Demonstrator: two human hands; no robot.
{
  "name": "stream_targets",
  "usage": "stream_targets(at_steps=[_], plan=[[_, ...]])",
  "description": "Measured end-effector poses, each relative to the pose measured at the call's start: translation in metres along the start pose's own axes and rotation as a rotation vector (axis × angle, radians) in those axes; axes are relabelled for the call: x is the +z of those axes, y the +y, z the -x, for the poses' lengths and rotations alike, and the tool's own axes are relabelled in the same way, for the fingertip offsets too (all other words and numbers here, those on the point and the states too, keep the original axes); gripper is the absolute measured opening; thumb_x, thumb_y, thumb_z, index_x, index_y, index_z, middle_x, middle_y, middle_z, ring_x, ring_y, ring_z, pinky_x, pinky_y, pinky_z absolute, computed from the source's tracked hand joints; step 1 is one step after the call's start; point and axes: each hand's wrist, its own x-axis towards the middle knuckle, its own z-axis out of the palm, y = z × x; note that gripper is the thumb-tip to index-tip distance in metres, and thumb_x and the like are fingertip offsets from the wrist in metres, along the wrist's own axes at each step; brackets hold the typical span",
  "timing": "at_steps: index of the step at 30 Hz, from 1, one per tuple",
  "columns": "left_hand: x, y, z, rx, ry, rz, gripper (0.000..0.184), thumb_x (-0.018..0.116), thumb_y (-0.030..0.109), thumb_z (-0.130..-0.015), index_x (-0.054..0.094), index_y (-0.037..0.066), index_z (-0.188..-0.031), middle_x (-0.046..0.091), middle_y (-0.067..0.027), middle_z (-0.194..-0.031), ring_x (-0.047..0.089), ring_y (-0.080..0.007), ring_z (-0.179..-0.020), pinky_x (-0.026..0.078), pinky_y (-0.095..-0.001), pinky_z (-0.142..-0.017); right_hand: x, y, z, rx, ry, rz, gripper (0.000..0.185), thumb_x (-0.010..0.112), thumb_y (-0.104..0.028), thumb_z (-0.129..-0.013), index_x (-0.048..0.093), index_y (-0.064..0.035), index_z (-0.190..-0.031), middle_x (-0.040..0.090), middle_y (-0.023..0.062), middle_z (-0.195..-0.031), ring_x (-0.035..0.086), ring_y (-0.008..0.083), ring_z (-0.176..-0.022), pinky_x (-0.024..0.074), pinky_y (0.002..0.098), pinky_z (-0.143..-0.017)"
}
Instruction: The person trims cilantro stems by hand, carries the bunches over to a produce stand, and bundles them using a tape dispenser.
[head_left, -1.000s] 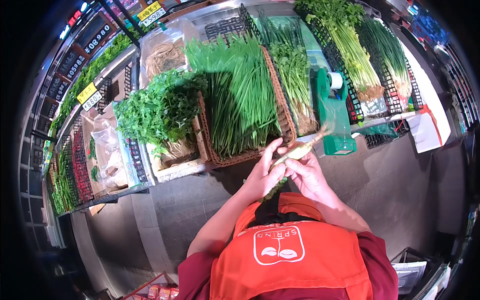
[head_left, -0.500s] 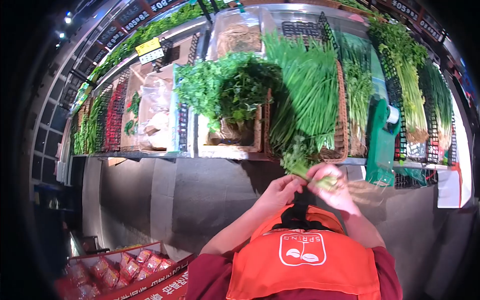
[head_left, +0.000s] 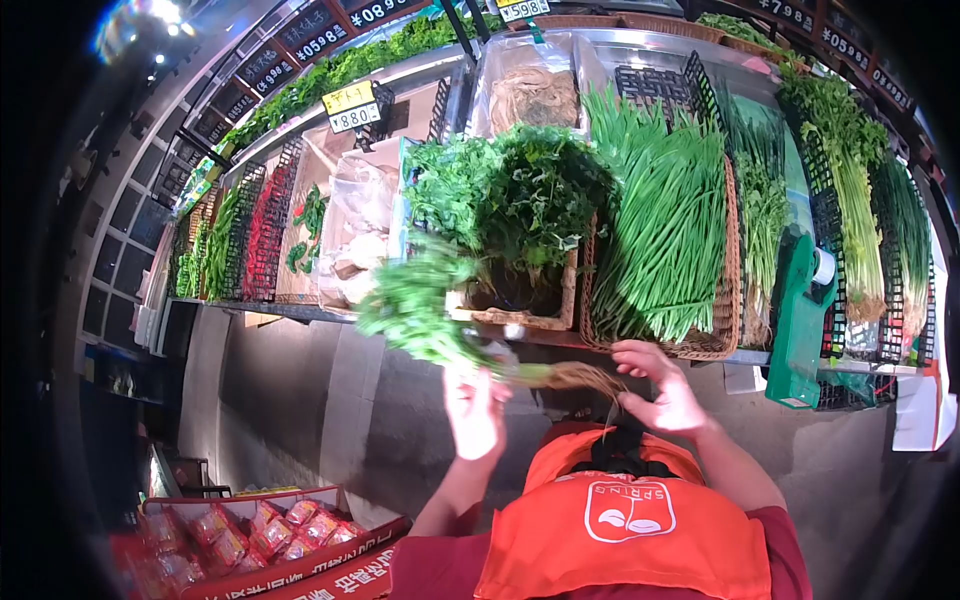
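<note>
A leafy green bunch with pale stems and brown roots lies sideways in the air before the stall's front edge, its leaves blurred. My left hand is closed round its stems, leaves to the left. Beside the root ends, my right hand has its fingers apart and curved, with nothing held in the palm. Behind the bunch, more leafy greens fill a crate. A wicker basket of long green chives stands to their right.
The green tape dispenser stands at the stall's front edge, right of the basket. Crates with red peppers and a bagged pale vegetable are on the left. A red box of packets sits low at the lower left.
The bunch has swung left, its leaves now over the crate's front corner. My left hand has moved left with it, and my right hand has let go and opened. The view has shifted.
</note>
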Motion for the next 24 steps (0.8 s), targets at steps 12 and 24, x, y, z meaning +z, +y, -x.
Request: stream_targets(at_steps=[12, 24], plan=[[-0.081, -0.039, -0.185, 0.266, -0.085, -0.519, 0.014, 0.054, 0.008, -0.085, 0.052, 0.007, -0.100, 0.046, 0.0064, -0.063, 0.036, -0.0016, -0.049, 0.030, -0.0184, -0.043, 0.004, 0.026, 0.014, 0.242, 0.211, 0.076, 0.022, 0.060, 0.002, -0.072, 0.059, -0.0066, -0.092, 0.056, 0.0065, -0.100, 0.054, 0.0117, -0.074, 0.0439, 0.0235, -0.065], [-0.072, -0.069, -0.220, 0.280, -0.073, -0.915, 0.031, 0.062, 0.005, -0.076, 0.053, 0.003, -0.105, 0.062, -0.0080, -0.087, 0.056, -0.0119, -0.072, 0.045, -0.0259, -0.065, 0.005, 0.043, 0.021, 0.361, 0.347, -0.032, 0.016, 0.058, 0.004, -0.076, 0.059, -0.0058, -0.089, 0.054, 0.0034, -0.098, 0.051, 0.0061, -0.073, 0.0416, 0.0198, -0.062]])
